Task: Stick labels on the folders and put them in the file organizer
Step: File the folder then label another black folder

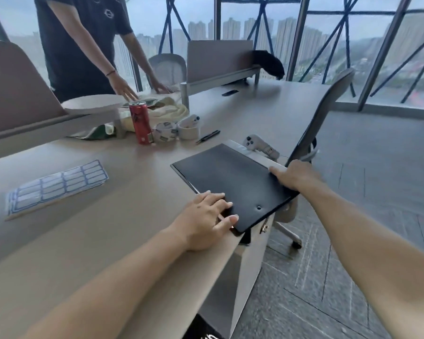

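Black folder (233, 178) lies on the worktop (137, 182) edge; left hand (206, 220) presses it flat, right hand (295, 176) grips its side. Next, probably a label from the sheet (56, 183) at nine o'clock.

a red drink can (140, 123) stands upright on the tabletop (88, 236), just beside two rolls of tape (177, 131); a marker (192, 119) rests on the right-hand roll. two black pens (208, 136) lie near the rolls. a white game controller (262, 145) lies near the tabletop's right edge. behind the can are a crumpled cream cloth (166, 110) and a pale round plate (93, 104). a second person in a dark t-shirt (81, 42) leans both palms on the far side. a grey office chair (313, 133) stands at the right edge, and a black garment (269, 63) drapes over the divider panel (218, 59)
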Demonstrator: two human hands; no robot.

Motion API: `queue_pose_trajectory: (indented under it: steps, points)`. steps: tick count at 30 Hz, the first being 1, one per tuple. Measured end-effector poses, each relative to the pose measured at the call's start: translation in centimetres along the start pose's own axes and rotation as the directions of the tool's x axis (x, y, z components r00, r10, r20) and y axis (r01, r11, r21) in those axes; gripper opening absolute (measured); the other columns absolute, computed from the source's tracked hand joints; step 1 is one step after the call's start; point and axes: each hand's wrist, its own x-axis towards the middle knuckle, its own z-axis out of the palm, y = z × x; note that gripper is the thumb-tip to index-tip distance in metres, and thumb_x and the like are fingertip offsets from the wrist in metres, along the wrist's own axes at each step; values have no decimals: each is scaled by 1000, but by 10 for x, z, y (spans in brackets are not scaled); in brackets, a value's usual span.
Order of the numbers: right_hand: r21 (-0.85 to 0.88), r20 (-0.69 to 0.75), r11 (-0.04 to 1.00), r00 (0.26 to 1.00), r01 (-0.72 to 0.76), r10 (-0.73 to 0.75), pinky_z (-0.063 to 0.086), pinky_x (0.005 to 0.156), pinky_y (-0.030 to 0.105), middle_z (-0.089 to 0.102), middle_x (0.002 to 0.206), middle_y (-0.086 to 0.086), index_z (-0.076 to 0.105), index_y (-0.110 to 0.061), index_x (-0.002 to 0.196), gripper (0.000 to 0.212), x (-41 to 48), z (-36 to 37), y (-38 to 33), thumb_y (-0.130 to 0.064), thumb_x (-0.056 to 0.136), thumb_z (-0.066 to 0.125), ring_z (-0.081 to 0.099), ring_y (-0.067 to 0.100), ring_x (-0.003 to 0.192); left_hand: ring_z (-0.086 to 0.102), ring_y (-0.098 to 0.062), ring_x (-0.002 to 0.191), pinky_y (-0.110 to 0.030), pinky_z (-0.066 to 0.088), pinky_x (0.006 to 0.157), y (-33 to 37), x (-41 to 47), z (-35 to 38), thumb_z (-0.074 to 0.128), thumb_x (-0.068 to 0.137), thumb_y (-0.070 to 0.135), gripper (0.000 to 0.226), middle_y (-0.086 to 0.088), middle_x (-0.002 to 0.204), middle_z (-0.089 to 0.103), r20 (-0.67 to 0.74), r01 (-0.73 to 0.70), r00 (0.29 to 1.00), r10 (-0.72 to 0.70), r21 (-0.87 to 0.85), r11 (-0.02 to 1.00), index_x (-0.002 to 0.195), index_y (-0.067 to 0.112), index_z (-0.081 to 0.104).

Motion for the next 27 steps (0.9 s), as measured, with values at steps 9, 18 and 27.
queue_pose_trajectory:
  steps: [9, 18, 27]
  points:
    - [418, -114, 903, 992, 102, -60, 43, 68, 36, 61, 67, 3, 51, -15, 55, 64, -28, -9, 9, -72, 85, 52, 61, 28, 78, 17, -28, 145, -33, 14, 118, 3, 1, -19, 56, 96, 43, 55, -8, 155, 26, -205, 246, 936, -285, -196, 949, 145, 21, 43]
    - [591, -370, 613, 851, 524, -372, 35, 53, 29, 50, 61, -5, 48, -20, 68, 35, -103, -52, -101, -45, 88, 61, 46, 16, 57, 36, -5, 139, -40, 32, 118, -4, -21, -125, 65, 88, 41, 86, 12, 152, 38, -450, -3, 676, -583, -794, 608, 156, 29, 13]
    - [-171, -646, 270, 99, 947, -757, 54, 58, 37, 63, 90, 6, 59, -12, 95, 22, -190, -13, -188, -3, 78, 70, 65, 31, 76, 69, -32, 98, -49, 56, 92, -27, -114, -192, 69, 89, 34, 35, -13, 95, 68, -223, -395, 549, -805, -919, -14, 108, 6, 61]
